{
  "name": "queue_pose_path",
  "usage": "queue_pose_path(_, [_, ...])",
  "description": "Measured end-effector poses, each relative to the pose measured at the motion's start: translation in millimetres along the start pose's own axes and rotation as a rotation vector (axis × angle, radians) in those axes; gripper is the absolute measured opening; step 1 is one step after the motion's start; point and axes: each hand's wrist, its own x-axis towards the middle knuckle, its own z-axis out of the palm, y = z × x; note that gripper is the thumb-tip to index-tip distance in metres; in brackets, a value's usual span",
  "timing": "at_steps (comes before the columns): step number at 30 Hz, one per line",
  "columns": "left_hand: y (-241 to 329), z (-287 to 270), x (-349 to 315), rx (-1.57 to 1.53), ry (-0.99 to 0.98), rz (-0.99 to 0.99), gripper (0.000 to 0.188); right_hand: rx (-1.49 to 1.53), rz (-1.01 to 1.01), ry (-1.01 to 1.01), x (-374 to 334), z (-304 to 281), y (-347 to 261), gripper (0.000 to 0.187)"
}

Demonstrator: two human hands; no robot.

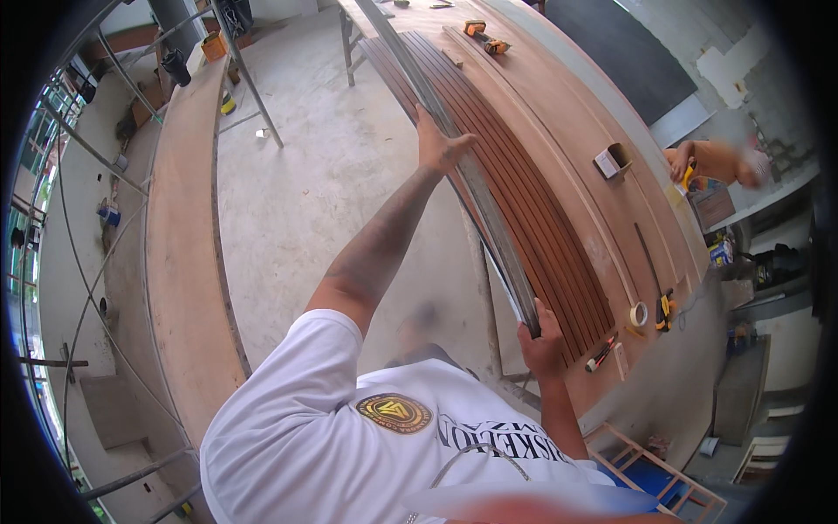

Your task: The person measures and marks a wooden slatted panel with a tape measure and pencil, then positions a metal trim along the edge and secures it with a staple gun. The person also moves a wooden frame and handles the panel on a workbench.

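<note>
A long grey metal bar [484,201] runs slantwise along the near edge of the workbench. My left hand [443,147] grips it partway along, with the thumb stretched across its upper face and the fingers partly hidden. At its near end my right hand [543,342] is closed around the bar. Beside and partly beneath it lies a brown panel with narrow lengthwise slats [532,210].
On the plywood bench top [567,113] are a cordless drill [485,37], a small box [613,161], a tape roll [638,313], a bar clamp [663,306] and a utility knife [601,352]. Another person [720,164] works at the far right. Scaffold and a plank [188,210] stand left.
</note>
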Motion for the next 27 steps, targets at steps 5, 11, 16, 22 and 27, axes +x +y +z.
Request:
queue_pose_path(5, [-69.0,16.3,54.8,0.457,-0.057,-0.152,0.126,0.063,0.083,-0.062,67.5,65.1,28.7,0.057])
queue_pose_path(11, [-138.6,36.1,106.0,0.659,-0.125,-0.367,0.127,0.004,0.032,-0.049,143.5,110.7,61.8,0.057])
queue_pose_path(16, [-183.7,45.6,129.7,0.685,-0.136,-0.422,0.126,-0.075,0.081,-0.121,174.1,136.8,75.8,0.056])
queue_pose_path(22, [-215.3,45.9,139.5,0.673,-0.112,-0.381,0.124,-0.086,0.054,-0.120,187.7,156.9,79.9,0.057])
queue_pose_path(27, [-225.1,41.8,142.8,0.585,-0.097,-0.357,0.124,-0.092,0.106,-0.146,193.1,163.5,75.7,0.057])
